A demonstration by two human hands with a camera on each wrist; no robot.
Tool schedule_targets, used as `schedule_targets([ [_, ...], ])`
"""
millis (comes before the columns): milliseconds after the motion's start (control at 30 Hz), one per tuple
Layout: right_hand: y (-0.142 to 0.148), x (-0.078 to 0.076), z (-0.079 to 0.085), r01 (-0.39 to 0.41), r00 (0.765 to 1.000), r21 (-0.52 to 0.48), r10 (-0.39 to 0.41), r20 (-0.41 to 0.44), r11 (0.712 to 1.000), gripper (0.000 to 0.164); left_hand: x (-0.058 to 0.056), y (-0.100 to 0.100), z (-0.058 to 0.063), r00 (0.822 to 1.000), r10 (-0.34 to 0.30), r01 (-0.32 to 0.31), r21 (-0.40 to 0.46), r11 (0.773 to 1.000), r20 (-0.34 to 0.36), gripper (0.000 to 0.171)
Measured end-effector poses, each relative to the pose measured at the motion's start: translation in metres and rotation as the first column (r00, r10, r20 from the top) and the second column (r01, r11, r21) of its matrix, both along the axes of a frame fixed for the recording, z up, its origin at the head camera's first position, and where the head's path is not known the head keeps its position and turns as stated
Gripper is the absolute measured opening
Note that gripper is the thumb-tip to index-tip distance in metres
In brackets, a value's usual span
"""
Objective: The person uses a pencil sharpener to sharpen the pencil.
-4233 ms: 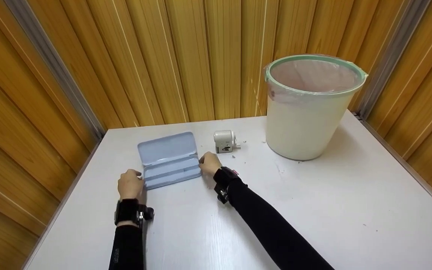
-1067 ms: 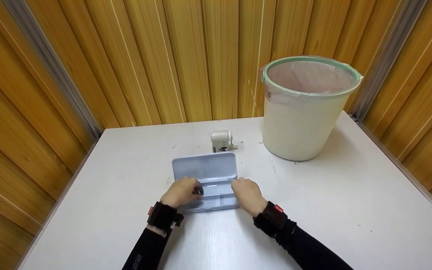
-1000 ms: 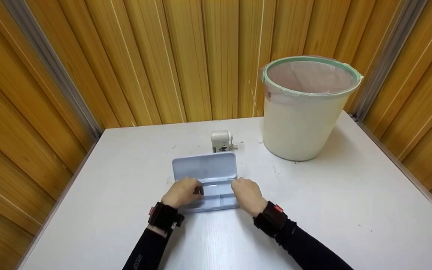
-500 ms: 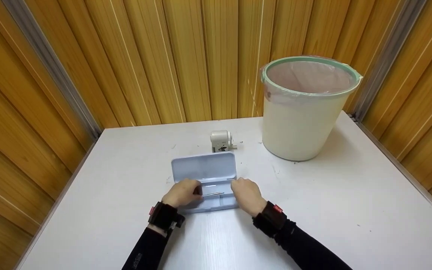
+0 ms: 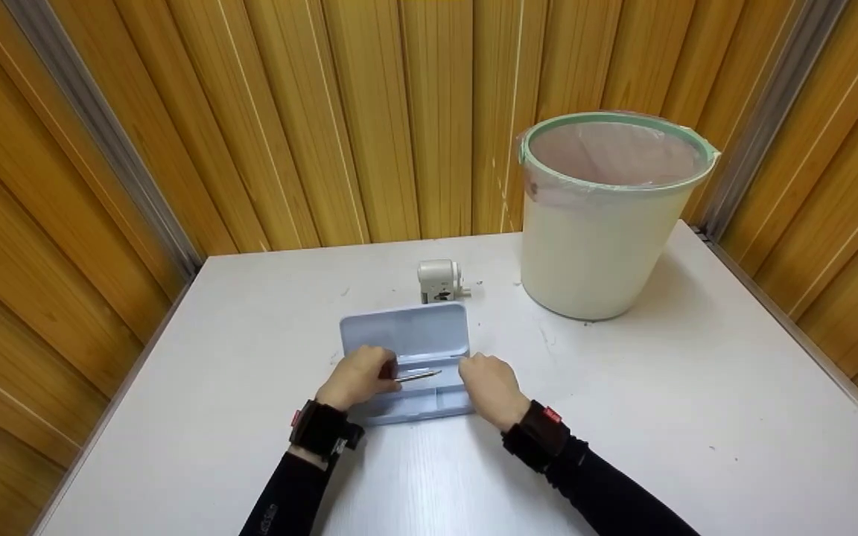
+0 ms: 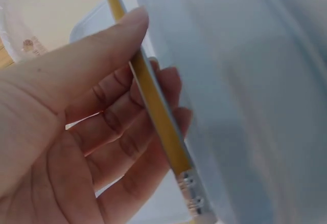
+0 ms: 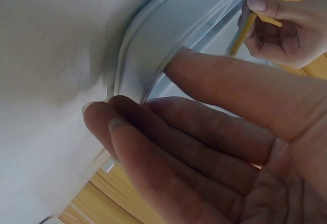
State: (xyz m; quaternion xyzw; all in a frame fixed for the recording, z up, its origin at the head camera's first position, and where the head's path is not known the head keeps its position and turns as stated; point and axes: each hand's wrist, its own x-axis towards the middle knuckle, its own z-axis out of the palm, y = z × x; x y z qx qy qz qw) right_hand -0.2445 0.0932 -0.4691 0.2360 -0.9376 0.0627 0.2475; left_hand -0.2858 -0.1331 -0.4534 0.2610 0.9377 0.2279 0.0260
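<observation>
A light blue pencil case lies with its lid raised in the middle of the white table. Over its compartments my left hand pinches a pencil, whose tip points right. The left wrist view shows the pencil's yellow body between thumb and fingers, with a metal ferrule and eraser at its lower end. My right hand holds the case's right end. In the right wrist view, the thumb presses on the rim of the case and the other fingers lie outside the wall.
Just behind the lid stands a small white crank pencil sharpener. A large cream bin with a green rim and a clear liner is at the back right. Small dark bits are scattered on the table. Wood-patterned panels enclose the back and sides.
The case has come nearer and to the right since the oldest frame. In the last second the pencil has appeared in my left hand and risen from the compartments. My right hand has stayed put.
</observation>
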Motion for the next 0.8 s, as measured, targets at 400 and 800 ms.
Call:
schedule_targets([
  [400,0.004,-0.002,0.009,0.042,0.985,-0.028,-0.037,0.169,0.999,0.012,0.002,-0.003,0.013,0.989,0.101,-0.102,-0.007,0.995,-0.109,0.018],
  [800,0.030,-0.048,0.044,0.147,0.972,-0.277,-0.086,0.221,0.950,0.015,0.003,-0.003,0.016,0.984,0.110,-0.112,-0.004,0.994,-0.137,0.018],
])
